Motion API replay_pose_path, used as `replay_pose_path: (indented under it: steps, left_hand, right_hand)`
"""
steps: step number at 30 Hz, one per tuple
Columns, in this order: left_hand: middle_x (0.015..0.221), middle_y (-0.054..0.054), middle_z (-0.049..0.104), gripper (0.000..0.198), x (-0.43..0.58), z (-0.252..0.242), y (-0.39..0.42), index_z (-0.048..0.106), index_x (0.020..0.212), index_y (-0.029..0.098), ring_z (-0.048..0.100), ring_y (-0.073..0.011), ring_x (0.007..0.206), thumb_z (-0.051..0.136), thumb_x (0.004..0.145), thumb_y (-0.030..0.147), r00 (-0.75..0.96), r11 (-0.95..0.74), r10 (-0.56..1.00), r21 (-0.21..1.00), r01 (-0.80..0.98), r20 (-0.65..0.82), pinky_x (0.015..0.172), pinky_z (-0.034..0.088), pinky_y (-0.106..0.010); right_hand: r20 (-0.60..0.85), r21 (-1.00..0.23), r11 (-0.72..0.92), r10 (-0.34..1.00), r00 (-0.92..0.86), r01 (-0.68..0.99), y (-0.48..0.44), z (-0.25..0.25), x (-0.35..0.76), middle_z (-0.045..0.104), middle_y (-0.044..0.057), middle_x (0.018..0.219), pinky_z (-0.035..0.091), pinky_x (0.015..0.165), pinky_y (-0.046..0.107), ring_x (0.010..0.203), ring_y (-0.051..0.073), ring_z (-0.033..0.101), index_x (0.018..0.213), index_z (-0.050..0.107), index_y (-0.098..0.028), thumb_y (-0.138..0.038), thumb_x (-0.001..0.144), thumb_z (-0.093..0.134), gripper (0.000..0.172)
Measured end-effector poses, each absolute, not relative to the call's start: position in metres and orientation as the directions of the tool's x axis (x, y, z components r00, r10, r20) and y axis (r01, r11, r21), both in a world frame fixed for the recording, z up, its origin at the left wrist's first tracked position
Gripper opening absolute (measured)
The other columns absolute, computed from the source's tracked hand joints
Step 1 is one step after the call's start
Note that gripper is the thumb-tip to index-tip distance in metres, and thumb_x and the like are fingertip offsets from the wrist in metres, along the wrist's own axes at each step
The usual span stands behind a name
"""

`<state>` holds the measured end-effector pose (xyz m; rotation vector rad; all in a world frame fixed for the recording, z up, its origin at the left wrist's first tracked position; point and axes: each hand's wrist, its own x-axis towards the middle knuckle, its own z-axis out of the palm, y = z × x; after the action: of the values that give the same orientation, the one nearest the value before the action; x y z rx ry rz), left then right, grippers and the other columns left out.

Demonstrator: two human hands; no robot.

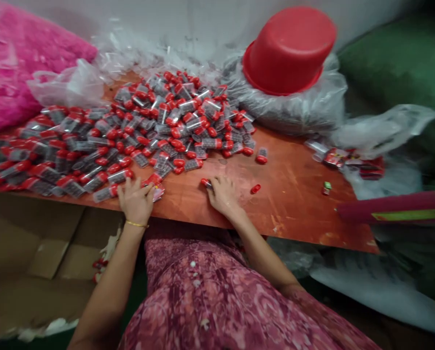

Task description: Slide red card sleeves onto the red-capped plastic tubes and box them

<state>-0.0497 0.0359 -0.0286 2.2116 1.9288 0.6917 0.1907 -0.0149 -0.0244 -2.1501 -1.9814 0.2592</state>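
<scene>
A big heap of clear plastic tubes with red caps (195, 124) and dark contents covers the left and middle of the reddish-brown table. At its front edge lies my left hand (136, 200), palm down with fingers apart. It touches or nearly touches a red-capped tube (106, 193) on one side and small printed packets (158, 192) on the other. My right hand (222, 194) rests on the bare wood, its fingers closed around a small tube with a red cap (205, 183); most of that tube is hidden. A loose red cap (255, 188) lies to its right.
An upturned red tub (290, 53) sits on a filled clear bag (293, 109) at the back. Pink bagged material (27, 58) stands far left. Beyond the right hand are a single tube (261, 155), a small green-and-red item (326, 188) and a maroon roll (395, 206).
</scene>
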Motion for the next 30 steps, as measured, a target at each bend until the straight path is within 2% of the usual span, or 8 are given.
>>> replay_pose_path:
  steps: [4, 7, 9, 13, 17, 21, 26, 30]
  left_hand:
    - [0.139, -0.015, 0.047, 0.043, -0.048, -0.033, 0.031, 0.061, 0.119, 0.020, 0.034, -0.0361, 0.132, 0.047, 0.082, 0.038, 0.065, -0.133, 0.979, 0.367, 0.921, 0.193, 0.105, 0.022, -0.059]
    - [0.141, -0.015, 0.044, 0.044, -0.045, -0.036, 0.032, 0.060, 0.120, 0.019, 0.037, -0.0348, 0.131, 0.046, 0.084, 0.039, 0.033, -0.095, 0.986, 0.385, 0.918, 0.165, 0.105, 0.025, -0.055]
    - [0.139, -0.016, 0.046, 0.043, -0.040, -0.037, 0.033, 0.062, 0.118, 0.018, 0.039, -0.0339, 0.130, 0.046, 0.084, 0.039, -0.018, -0.058, 0.984, 0.417, 0.907, 0.176, 0.105, 0.028, -0.053]
    - [0.137, -0.020, 0.047, 0.044, -0.023, -0.039, 0.032, 0.058, 0.121, 0.014, 0.041, -0.0339, 0.128, 0.040, 0.087, 0.034, -0.154, 0.040, 0.967, 0.473, 0.880, 0.205, 0.102, 0.032, -0.053]
    - [0.141, -0.023, 0.040, 0.048, -0.010, -0.040, 0.024, 0.050, 0.129, 0.010, 0.037, -0.0334, 0.131, 0.035, 0.088, 0.028, -0.219, 0.086, 0.953, 0.506, 0.858, 0.209, 0.104, 0.029, -0.053]
    - [0.147, -0.023, 0.028, 0.054, -0.008, -0.041, 0.022, 0.037, 0.138, 0.008, 0.031, -0.0321, 0.135, 0.032, 0.088, 0.029, -0.238, 0.098, 0.951, 0.537, 0.838, 0.198, 0.106, 0.026, -0.052]
    - [0.149, -0.025, 0.024, 0.062, -0.012, -0.046, 0.024, 0.024, 0.142, 0.005, 0.020, -0.0284, 0.140, 0.033, 0.089, 0.036, -0.286, 0.075, 0.929, 0.636, 0.768, 0.236, 0.110, 0.021, -0.048]
    - [0.150, -0.026, 0.020, 0.065, -0.016, -0.048, 0.022, 0.029, 0.139, 0.005, 0.018, -0.0292, 0.141, 0.040, 0.087, 0.041, -0.329, 0.017, 0.897, 0.720, 0.693, 0.296, 0.110, 0.022, -0.046]
  right_hand:
    - [0.087, -0.248, -0.078, 0.991, 0.102, 0.966, -0.019, -0.033, 0.189, 0.049, 0.018, 0.126, 0.032, 0.090, 0.045, 0.109, 0.032, 0.043, 0.119, 0.053, -0.014, -0.036, 0.085, 0.047, 0.041]
    - [0.188, -0.267, -0.049, 0.977, 0.102, 0.962, -0.022, -0.033, 0.179, 0.047, 0.019, 0.130, 0.028, 0.096, 0.047, 0.116, 0.033, 0.038, 0.119, 0.054, -0.013, -0.039, 0.085, 0.047, 0.044]
    - [0.218, -0.319, 0.020, 0.974, 0.053, 0.947, -0.022, -0.027, 0.166, 0.050, 0.017, 0.127, 0.030, 0.095, 0.045, 0.115, 0.031, 0.042, 0.117, 0.056, -0.014, -0.038, 0.087, 0.045, 0.040]
    - [0.181, -0.450, 0.172, 0.978, -0.099, 0.877, -0.007, -0.014, 0.130, 0.059, 0.014, 0.117, 0.038, 0.089, 0.038, 0.105, 0.025, 0.052, 0.115, 0.058, -0.017, -0.034, 0.090, 0.041, 0.035]
    - [0.078, -0.550, 0.126, 0.992, -0.100, 0.826, 0.027, -0.010, 0.099, 0.063, 0.012, 0.109, 0.044, 0.080, 0.032, 0.097, 0.023, 0.058, 0.116, 0.057, -0.016, -0.041, 0.090, 0.044, 0.039]
    - [0.017, -0.570, 0.095, 0.994, -0.104, 0.816, 0.055, -0.013, 0.087, 0.066, 0.008, 0.105, 0.044, 0.077, 0.028, 0.095, 0.021, 0.060, 0.108, 0.064, -0.019, -0.034, 0.090, 0.047, 0.029]
    - [0.124, -0.643, 0.130, 0.990, -0.065, 0.755, 0.064, -0.017, 0.092, 0.067, 0.004, 0.104, 0.044, 0.077, 0.025, 0.095, 0.017, 0.060, 0.107, 0.066, -0.022, -0.028, 0.091, 0.042, 0.029]
    - [0.129, -0.767, 0.113, 0.991, -0.021, 0.632, 0.063, -0.021, 0.098, 0.069, 0.003, 0.089, 0.044, 0.071, 0.024, 0.082, 0.016, 0.062, 0.097, 0.068, -0.020, -0.033, 0.092, 0.038, 0.033]
